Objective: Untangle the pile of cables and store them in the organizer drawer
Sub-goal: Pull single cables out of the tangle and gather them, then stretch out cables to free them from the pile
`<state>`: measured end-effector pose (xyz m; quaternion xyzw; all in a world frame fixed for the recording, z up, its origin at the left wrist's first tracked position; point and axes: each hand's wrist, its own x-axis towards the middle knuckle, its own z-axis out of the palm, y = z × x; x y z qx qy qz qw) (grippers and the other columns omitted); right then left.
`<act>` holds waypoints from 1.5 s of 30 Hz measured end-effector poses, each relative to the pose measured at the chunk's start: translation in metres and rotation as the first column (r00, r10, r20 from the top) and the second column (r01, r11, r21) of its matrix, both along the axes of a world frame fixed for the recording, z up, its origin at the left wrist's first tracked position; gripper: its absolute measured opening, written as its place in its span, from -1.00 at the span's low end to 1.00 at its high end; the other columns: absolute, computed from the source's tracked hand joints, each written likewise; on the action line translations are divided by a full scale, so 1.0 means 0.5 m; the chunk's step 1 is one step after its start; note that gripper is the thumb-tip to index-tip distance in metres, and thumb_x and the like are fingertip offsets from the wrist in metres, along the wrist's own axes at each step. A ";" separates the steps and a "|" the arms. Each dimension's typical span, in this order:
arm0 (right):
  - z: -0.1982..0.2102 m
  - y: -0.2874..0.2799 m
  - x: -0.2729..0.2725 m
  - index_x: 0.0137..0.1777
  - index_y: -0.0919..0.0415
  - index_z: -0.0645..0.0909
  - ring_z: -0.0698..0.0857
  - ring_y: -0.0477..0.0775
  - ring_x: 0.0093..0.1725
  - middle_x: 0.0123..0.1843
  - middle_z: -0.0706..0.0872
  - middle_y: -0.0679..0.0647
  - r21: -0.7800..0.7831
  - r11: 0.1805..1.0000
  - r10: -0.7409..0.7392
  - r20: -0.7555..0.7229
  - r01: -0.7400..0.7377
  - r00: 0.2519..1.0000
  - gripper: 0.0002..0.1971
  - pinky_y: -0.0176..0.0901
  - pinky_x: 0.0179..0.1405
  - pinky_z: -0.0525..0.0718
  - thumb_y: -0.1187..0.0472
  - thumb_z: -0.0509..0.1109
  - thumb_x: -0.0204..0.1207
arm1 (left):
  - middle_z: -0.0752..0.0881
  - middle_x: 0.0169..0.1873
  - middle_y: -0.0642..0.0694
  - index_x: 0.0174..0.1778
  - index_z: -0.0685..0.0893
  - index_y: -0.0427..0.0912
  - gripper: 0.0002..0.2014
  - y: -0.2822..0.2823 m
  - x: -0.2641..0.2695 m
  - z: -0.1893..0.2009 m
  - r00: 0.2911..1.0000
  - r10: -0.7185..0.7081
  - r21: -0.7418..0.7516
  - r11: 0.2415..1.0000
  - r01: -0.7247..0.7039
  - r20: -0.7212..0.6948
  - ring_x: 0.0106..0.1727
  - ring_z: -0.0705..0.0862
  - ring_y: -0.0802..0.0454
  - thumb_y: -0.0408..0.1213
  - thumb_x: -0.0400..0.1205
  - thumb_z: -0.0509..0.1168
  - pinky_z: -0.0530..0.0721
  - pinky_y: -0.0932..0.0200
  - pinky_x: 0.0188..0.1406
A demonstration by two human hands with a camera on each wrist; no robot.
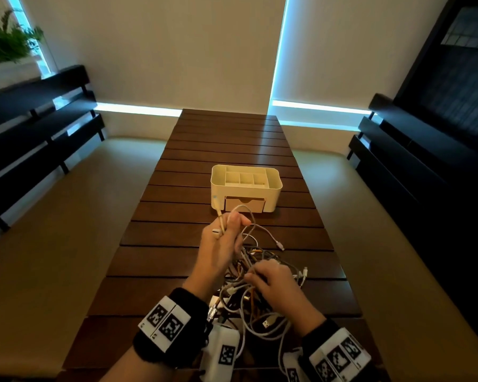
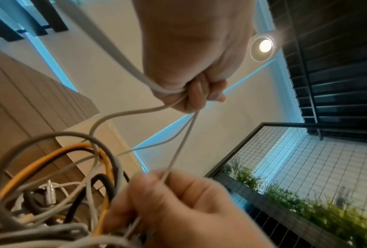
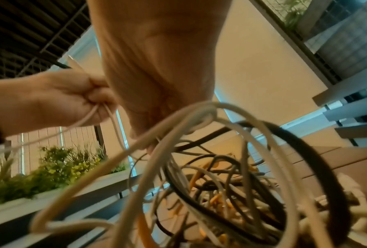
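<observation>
A: Left hand (image 1: 221,244) fisted round white cable (image 1: 255,224), lifted; right hand (image 1: 276,282) pinches a strand in the pile (image 1: 260,307).
B: Risk: pulling tightens knots, drags the pile off the table (image 1: 226,139). Organizer drawer (image 1: 244,204) is closed, beyond.

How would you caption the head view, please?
Left hand lifts a white cable from the tangled pile before a cream organizer.

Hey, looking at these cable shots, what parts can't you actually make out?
- Drawer contents: head view, its front is closed.
- How many cables are in the pile: head view, strands overlap and the right hand covers the middle.
- Near edge of the pile: cut off by the wrist cameras at the bottom of the head view.
- Plug types in the pile: right wrist view, blurred.
- White cable: its far end is lost in the tangle; left hand grips it.
</observation>
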<state>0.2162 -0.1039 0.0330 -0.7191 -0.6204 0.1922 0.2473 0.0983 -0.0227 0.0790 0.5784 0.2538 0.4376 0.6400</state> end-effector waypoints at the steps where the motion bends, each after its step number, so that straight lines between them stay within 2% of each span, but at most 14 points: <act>1: -0.008 0.000 0.005 -0.06 0.27 0.70 0.53 -0.05 -0.10 -0.15 0.68 0.08 0.030 0.999 -0.024 0.001 0.024 1.000 -0.77 -0.30 -0.14 0.39 0.11 0.30 0.59 | 0.36 -0.63 0.06 -0.18 0.62 -0.12 -0.71 0.002 -0.004 0.005 0.998 0.010 -0.052 0.999 -0.007 0.056 -0.63 0.26 0.18 -0.03 0.62 0.10 0.23 0.32 -0.63; 5: -0.029 -0.008 0.028 -0.07 0.22 0.72 0.51 -0.27 -0.21 -0.21 0.66 -0.11 0.029 0.997 -0.067 -0.033 0.068 0.997 -0.87 -0.55 -0.17 0.39 0.20 0.37 0.54 | 0.36 -0.65 0.09 -0.20 0.60 -0.14 -0.73 0.012 -0.032 0.052 0.954 0.112 -0.254 0.966 -0.040 0.277 -0.65 0.27 0.23 -0.03 0.54 0.14 0.26 0.36 -0.68; 10: -0.055 -0.035 0.050 -0.07 0.09 0.73 0.54 -0.25 -0.15 -0.27 0.59 -0.27 -0.022 0.988 -0.156 -0.072 0.155 0.985 -0.91 -0.23 -0.02 0.48 0.22 0.39 0.52 | 0.31 -0.72 0.10 -0.38 0.65 -0.04 -0.59 0.075 -0.094 0.158 0.803 0.225 -0.309 0.950 -0.053 0.553 -0.72 0.22 0.25 -0.06 0.70 0.04 0.23 0.42 -0.73; 13: -0.019 -0.022 0.036 0.01 -0.06 0.68 0.46 -0.17 0.02 -0.19 0.60 -0.30 0.044 0.984 -0.173 0.049 0.170 0.984 -0.87 -0.15 0.01 0.35 0.08 0.44 0.47 | 0.33 -0.71 0.09 -0.26 0.59 -0.09 -0.72 0.064 -0.083 0.166 0.869 0.127 -0.260 0.966 0.001 0.477 -0.72 0.24 0.25 -0.05 0.64 0.09 0.24 0.42 -0.76; 15: 0.026 -0.011 0.014 0.20 -0.08 0.60 0.58 -0.21 0.00 -0.12 0.67 -0.27 0.089 0.985 -0.127 -0.185 0.146 0.974 -0.69 -0.35 -0.04 0.48 0.09 0.47 0.45 | 0.35 -0.70 0.09 -0.23 0.57 -0.12 -0.75 0.042 -0.064 0.144 0.891 0.080 -0.253 0.967 0.041 0.446 -0.71 0.24 0.26 -0.07 0.62 0.10 0.22 0.41 -0.75; 18: 0.076 0.000 -0.015 0.29 -0.07 0.49 0.71 -0.17 -0.27 -0.07 0.79 0.05 0.013 0.992 -0.090 -0.596 0.122 0.798 -0.64 -0.35 -0.17 0.55 -0.05 0.33 0.51 | 0.35 -0.70 0.08 -0.20 0.56 -0.15 -0.76 0.020 -0.051 0.117 0.905 0.027 -0.259 0.961 0.093 0.424 -0.71 0.24 0.24 -0.08 0.61 0.11 0.22 0.37 -0.73; 22: 0.091 0.006 -0.022 0.12 0.04 0.51 0.64 -0.05 -0.24 0.00 0.70 0.06 0.114 0.875 -0.323 -0.589 0.471 0.741 -0.65 -0.23 -0.26 0.58 -0.18 0.20 0.50 | 0.35 -0.70 0.07 -0.21 0.57 -0.16 -0.74 0.000 -0.048 0.091 0.916 -0.011 -0.266 0.956 0.128 0.400 -0.70 0.24 0.23 -0.07 0.60 0.10 0.21 0.35 -0.72; 25: 0.112 0.001 -0.030 -0.03 0.12 0.58 0.58 -0.07 -0.29 -0.08 0.66 0.08 0.074 0.885 -0.324 -0.613 0.460 0.721 -0.49 -0.32 -0.32 0.52 -0.29 0.03 0.48 | 0.34 -0.69 0.07 -0.24 0.60 -0.13 -0.71 -0.008 -0.045 0.080 0.911 -0.029 -0.260 0.954 0.147 0.410 -0.69 0.23 0.22 -0.08 0.64 0.06 0.16 0.31 -0.69; 28: 0.131 0.000 -0.044 -0.05 0.32 0.67 0.54 -0.09 -0.56 -0.34 0.70 0.09 -0.076 0.959 -0.218 -0.812 0.272 0.542 -0.24 -0.38 -0.60 0.43 -0.33 -0.13 0.45 | 0.35 -0.68 0.06 -0.25 0.61 -0.11 -0.70 -0.017 -0.043 0.068 0.922 -0.037 -0.240 0.961 0.139 0.384 -0.67 0.24 0.21 -0.11 0.66 0.05 0.20 0.29 -0.65; 32: 0.147 0.007 -0.046 0.06 0.29 0.62 0.58 -0.06 -0.40 -0.29 0.74 0.09 0.096 0.939 0.006 -0.965 0.331 0.263 -0.60 -0.32 -0.49 0.46 -0.01 0.14 0.54 | 0.38 -0.65 0.02 -0.25 0.65 -0.08 -0.69 -0.040 -0.042 0.038 0.958 -0.126 -0.151 0.974 0.169 0.257 -0.64 0.25 0.16 -0.02 0.66 0.12 0.26 0.30 -0.63; 35: 0.156 0.002 -0.036 0.15 0.22 0.58 0.55 -0.10 -0.42 -0.40 0.65 0.03 0.224 0.878 0.096 -0.948 0.422 0.303 -0.76 -0.33 -0.46 0.49 0.23 0.12 0.64 | 0.66 -0.44 -0.01 -0.12 0.73 0.03 -0.72 -0.050 -0.051 0.016 0.996 -0.030 -0.082 0.996 0.037 0.086 -0.59 0.40 0.13 0.09 0.56 0.19 0.44 0.30 -0.58; 38: 0.159 -0.007 -0.022 0.25 0.15 0.47 0.40 -0.12 -0.54 -0.49 0.49 0.01 0.269 0.858 0.101 -0.924 0.438 0.369 -0.76 -0.35 -0.55 0.40 0.32 0.07 0.67 | 0.71 -0.05 -0.26 0.11 0.71 -0.03 -0.66 -0.036 -0.069 0.013 0.986 0.161 -0.187 0.968 -0.166 -0.042 -0.31 0.55 -0.41 0.01 0.67 0.10 0.73 -0.17 -0.10; 41: 0.151 -0.015 -0.015 0.14 0.16 0.54 0.29 -0.13 -0.58 -0.52 0.42 -0.03 0.258 0.849 0.045 -0.905 0.461 0.423 -0.78 -0.31 -0.59 0.28 0.28 0.07 0.68 | 0.60 -0.30 -0.06 -0.03 0.70 -0.08 -0.68 -0.009 -0.087 0.009 0.936 0.353 -0.310 0.889 -0.337 -0.003 -0.70 0.31 0.08 -0.03 0.69 0.07 0.42 0.37 -0.70; 45: 0.152 -0.020 -0.030 0.11 0.09 0.50 0.52 -0.06 -0.51 -0.38 0.66 0.03 0.278 0.843 0.020 -0.872 0.461 0.489 -0.82 -0.26 -0.48 0.54 0.24 0.07 0.68 | 0.48 -0.47 0.00 -0.10 0.69 -0.17 -0.66 -0.016 -0.080 0.026 0.945 0.323 -0.262 0.917 -0.301 0.047 -0.63 0.27 0.27 -0.11 0.73 0.05 0.20 0.42 -0.71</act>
